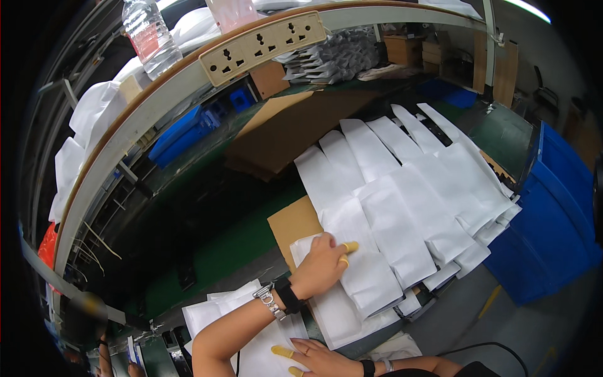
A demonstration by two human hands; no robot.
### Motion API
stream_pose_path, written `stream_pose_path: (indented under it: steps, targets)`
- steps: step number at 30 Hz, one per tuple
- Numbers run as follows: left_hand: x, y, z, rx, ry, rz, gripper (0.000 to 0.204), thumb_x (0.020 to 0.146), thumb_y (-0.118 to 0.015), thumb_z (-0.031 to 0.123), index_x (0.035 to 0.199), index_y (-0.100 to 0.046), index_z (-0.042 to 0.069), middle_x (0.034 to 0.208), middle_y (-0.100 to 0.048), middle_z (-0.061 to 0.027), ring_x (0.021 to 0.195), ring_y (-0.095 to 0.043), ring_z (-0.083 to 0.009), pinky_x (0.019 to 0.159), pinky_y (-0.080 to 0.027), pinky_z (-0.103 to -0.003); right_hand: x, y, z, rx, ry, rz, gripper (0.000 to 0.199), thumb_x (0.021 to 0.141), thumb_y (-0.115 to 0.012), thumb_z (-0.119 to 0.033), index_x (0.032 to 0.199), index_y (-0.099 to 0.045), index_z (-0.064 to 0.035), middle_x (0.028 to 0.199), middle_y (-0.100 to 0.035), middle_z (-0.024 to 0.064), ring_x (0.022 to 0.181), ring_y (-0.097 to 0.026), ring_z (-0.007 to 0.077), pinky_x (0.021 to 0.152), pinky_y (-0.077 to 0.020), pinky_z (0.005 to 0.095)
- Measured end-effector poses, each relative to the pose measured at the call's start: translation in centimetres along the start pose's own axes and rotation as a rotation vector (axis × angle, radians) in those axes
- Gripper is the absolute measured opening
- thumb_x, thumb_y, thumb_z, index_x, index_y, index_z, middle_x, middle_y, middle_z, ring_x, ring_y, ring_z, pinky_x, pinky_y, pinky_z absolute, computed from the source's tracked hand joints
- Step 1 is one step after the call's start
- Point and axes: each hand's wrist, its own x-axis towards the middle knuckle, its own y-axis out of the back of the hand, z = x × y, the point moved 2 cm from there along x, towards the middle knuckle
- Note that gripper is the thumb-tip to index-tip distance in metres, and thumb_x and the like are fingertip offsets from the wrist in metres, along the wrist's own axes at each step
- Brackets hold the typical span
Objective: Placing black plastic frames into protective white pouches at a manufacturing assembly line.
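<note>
White padded envelopes (408, 207) lie fanned out in overlapping rows on the right side of the bench. My left hand (320, 267), with yellow finger cots on thumb and forefinger, reaches across to the nearest ones. Its fingers are bent and closed at a white envelope (370, 279) there; the exact grip is partly hidden. Closer to me, more white envelopes (257, 339) lie in a small pile at the lower middle. My right hand (317, 359) rests on this pile with fingers stretched out, also wearing yellow cots.
Brown cardboard (295, 220) sticks out beside the envelopes. A large blue bin (540, 220) stands at the right. Over the bench curves a shelf with a socket strip (264, 47) and a plastic bottle (149, 41). Another person's hand (134, 369) shows at the lower left.
</note>
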Motion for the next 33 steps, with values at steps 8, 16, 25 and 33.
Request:
stream_pose_path:
  steps: [8,16,25,33]
  targets:
    - [0.5,-3.5,-2.4,-0.558,0.187,0.138,0.072,0.08,-0.063,0.019,0.133,-0.017,0.003,0.115,-0.048,-0.0272,0.106,-0.053,-0.0337,0.089,-0.043,-0.035,0.3,-0.1,-0.4,-0.006,-0.001,0.002,0.046,0.088,-0.054,-0.027,0.124,-0.044,0.0,0.129,-0.039,0.0281,0.125,-0.035,0.0376,0.103,-0.0289,0.0429]
    - [-0.8,-2.0,-2.4,-0.607,0.287,0.253,0.069,0.076,-0.061,0.009,0.132,-0.02,0.006,0.108,-0.054,-0.0257,0.099,-0.058,-0.0338,0.086,-0.046,-0.036,0.2,-0.3,0.0,-0.071,-0.029,-0.021,0.05,0.088,-0.054,-0.028,0.13,-0.041,-0.0047,0.13,-0.039,0.028,0.125,-0.035,0.0382,0.103,-0.03,0.0428]
    - [-16.6,3.9,-0.7,-0.912,0.3,0.488,0.051,0.082,-0.042,-0.005,0.129,-0.033,0.01,0.119,-0.045,-0.0102,0.103,-0.05,-0.0132,0.084,-0.045,-0.026,-0.8,0.8,0.1,0.311,-0.295,-0.275,0.046,0.084,-0.056,-0.029,0.123,-0.049,-0.0047,0.128,-0.041,0.0248,0.12,-0.038,0.0398,0.101,-0.0318,0.0433]
    - [-29.7,-2.5,-3.8,-0.376,0.63,0.58,0.051,0.087,-0.048,0.012,0.134,-0.032,0.001,0.134,-0.037,-0.0202,0.128,-0.032,-0.0307,0.104,-0.027,-0.038,0.7,0.8,-1.6,-0.188,-0.093,-0.125,0.052,0.082,-0.059,-0.026,0.125,-0.046,0.0005,0.128,-0.039,0.025,0.118,-0.039,0.0413,0.1,-0.0318,0.0443]
